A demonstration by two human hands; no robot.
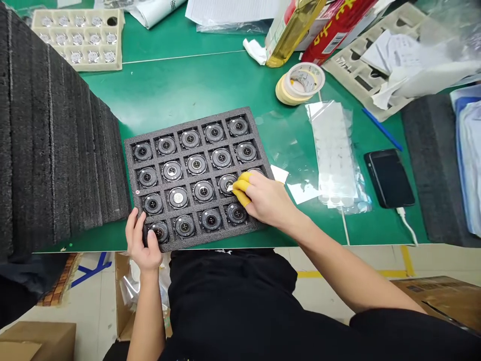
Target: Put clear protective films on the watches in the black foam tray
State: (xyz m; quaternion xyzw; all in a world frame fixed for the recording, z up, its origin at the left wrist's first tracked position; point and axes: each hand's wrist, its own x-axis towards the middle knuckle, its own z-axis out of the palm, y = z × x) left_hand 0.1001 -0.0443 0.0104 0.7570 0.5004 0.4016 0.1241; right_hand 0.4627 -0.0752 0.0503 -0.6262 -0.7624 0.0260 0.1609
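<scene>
A black foam tray lies slightly turned at the table's front edge, with round dark watch backs in its square pockets. My left hand grips the tray's lower left corner, fingers on the side and thumb over a watch back. Yellow finger cots cover fingertips of my right hand. Those fingers pinch a small white piece against a watch back in the third row. One watch back has a pale disc at its centre. My right hand partly hides the pockets at the right end.
Stacked black foam trays rise at the left. A beige tray of watch parts sits behind. To the right are tape rolls, a sticker sheet in clear plastic, a blue stick and a phone with a white cable.
</scene>
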